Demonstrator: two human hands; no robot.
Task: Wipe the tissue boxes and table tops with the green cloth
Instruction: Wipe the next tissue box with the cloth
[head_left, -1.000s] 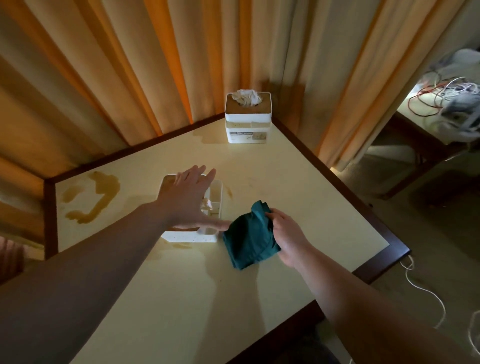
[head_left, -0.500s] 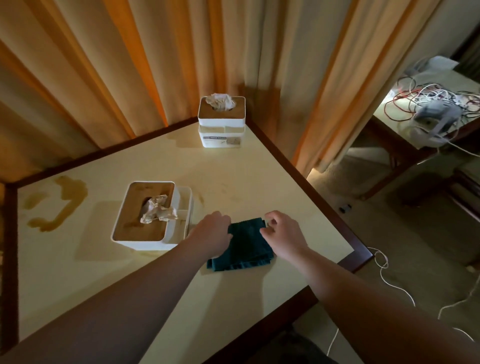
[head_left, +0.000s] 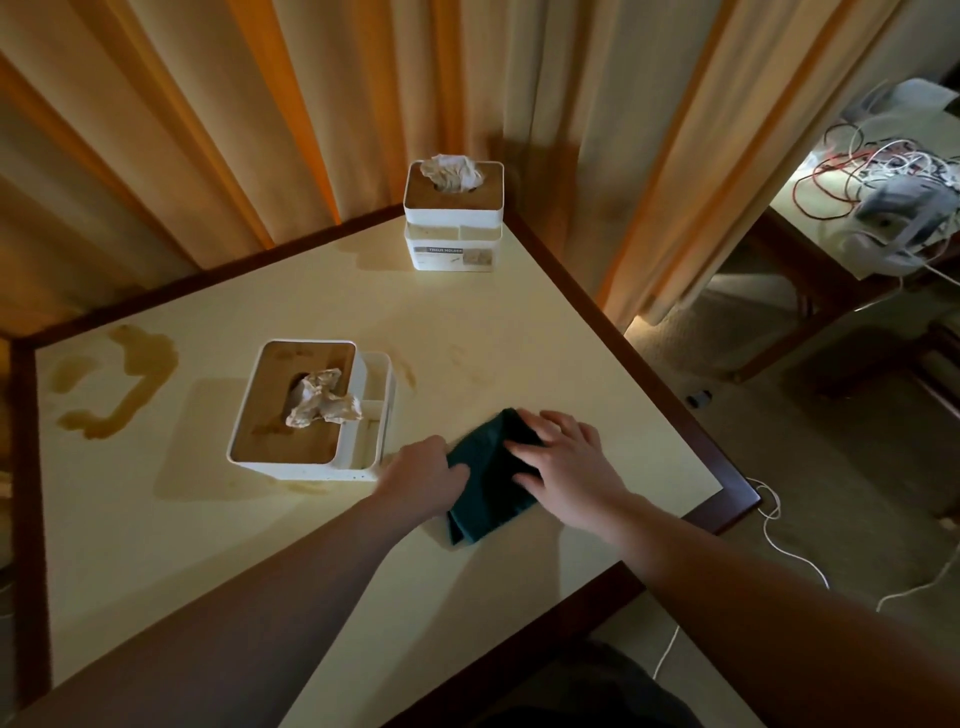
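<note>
We are flattening the green cloth on the tabletop, folding it for wiping: right hand pressing open-fingered, left hand pinching its edge.

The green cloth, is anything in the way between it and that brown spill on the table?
Yes. The near tissue box sits between the green cloth and the brown spill. Both hands, left and right, are already on the cloth.
</note>
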